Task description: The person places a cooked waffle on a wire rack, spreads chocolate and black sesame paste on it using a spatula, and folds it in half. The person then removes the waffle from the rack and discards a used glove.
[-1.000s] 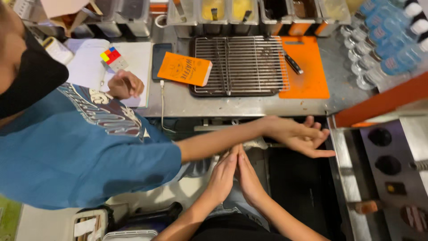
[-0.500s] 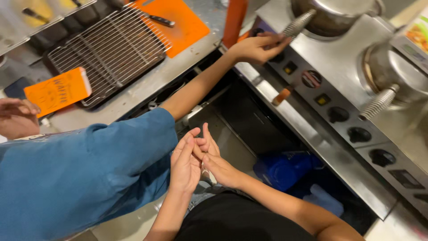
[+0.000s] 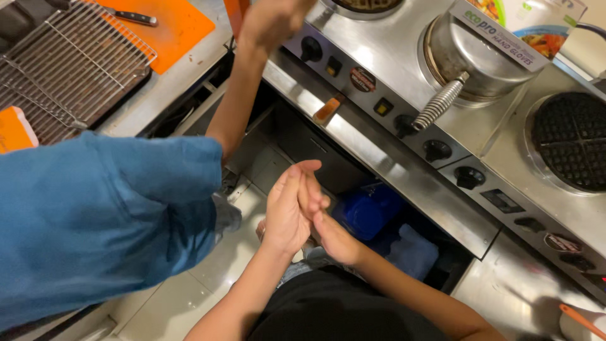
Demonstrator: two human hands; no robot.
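Bare palms pressed flat together, left hand point(image 3: 287, 211) over right hand point(image 3: 331, 235), fingers straight, nothing held, below the steel surface point(image 3: 379, 148) front edge. Beyond, co-worker's arm point(image 3: 237, 101) reaches past closed waffle iron point(image 3: 470, 50); its coiled handle point(image 3: 440, 102) looks the stiff, safest hold.

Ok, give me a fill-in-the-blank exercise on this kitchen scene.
1. The left hand and right hand are pressed ____.
2. The knife lies on an ____ cutting board.
3. The co-worker's sleeve is ____.
4. The open waffle iron shows a ____ plate.

Missing words: together; orange; blue; black
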